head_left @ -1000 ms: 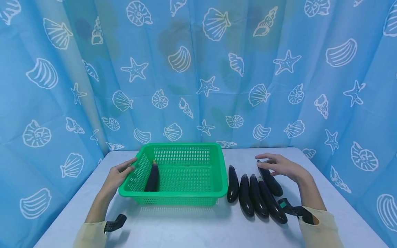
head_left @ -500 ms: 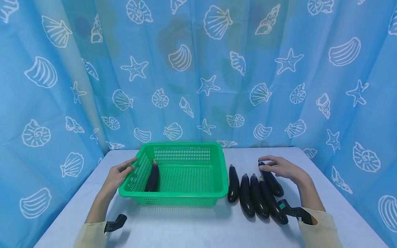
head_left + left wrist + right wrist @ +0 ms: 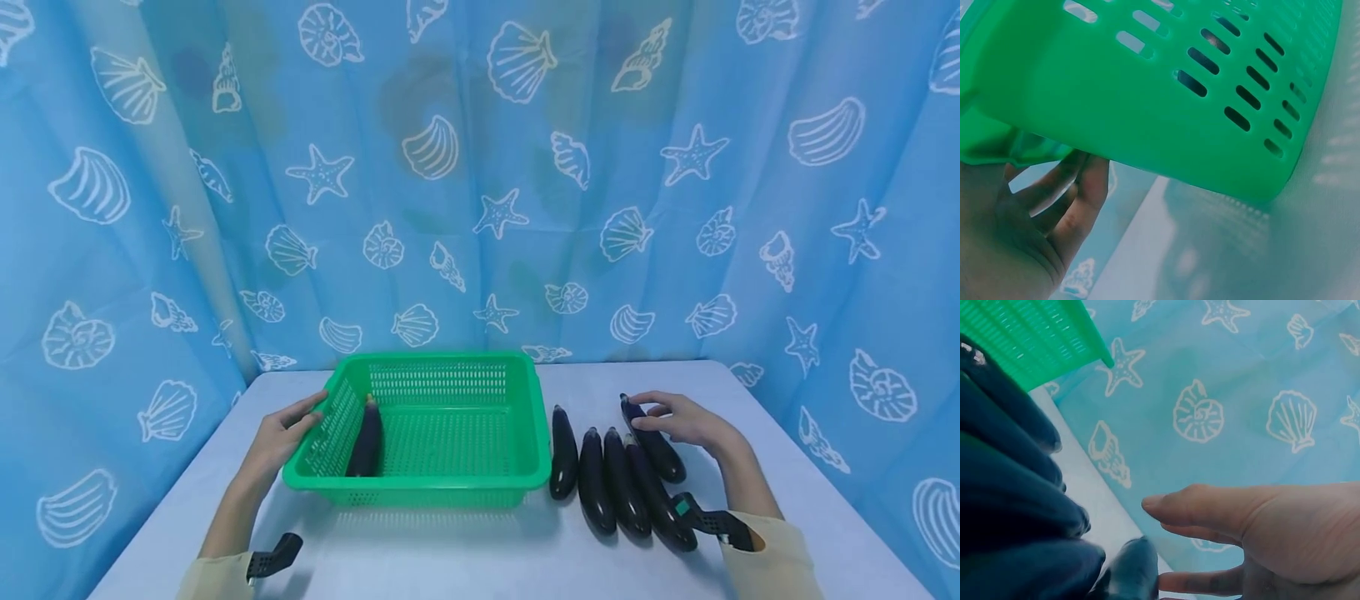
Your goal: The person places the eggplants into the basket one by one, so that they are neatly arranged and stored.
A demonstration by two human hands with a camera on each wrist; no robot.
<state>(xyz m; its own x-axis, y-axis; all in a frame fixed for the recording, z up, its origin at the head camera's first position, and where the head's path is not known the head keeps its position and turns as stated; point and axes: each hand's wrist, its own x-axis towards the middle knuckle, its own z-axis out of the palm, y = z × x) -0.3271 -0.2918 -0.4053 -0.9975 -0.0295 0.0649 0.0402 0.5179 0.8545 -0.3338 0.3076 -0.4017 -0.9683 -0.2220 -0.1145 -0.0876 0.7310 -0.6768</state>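
Note:
The left hand [image 3: 279, 435] is at the left side of a green plastic basket [image 3: 420, 482]. In the left wrist view its fingers [image 3: 1088, 187] reach up under the rim, tips against the outer wall. One dark purple eggplant [image 3: 366, 442] lies inside the basket, along its left side. The right hand [image 3: 681, 419] hovers low over the stem end of the rightmost eggplant [image 3: 665, 458], thumb and fingers spread apart. In the right wrist view a fingertip meets that eggplant [image 3: 1132, 569], while the thumb [image 3: 1191, 503] stands off from it.
Several more eggplants [image 3: 597, 487] lie side by side between the basket and the right hand, the leftmost one [image 3: 564, 457] close to the basket's wall. All rest on a white-covered table [image 3: 420, 558]. A blue shell-patterned curtain [image 3: 480, 167] hangs behind and on both sides.
The right hand has lowered slightly onto the rightmost eggplant's upper end and its thumb has shifted a little right. The left hand stays at the basket. The head view has tilted slightly.

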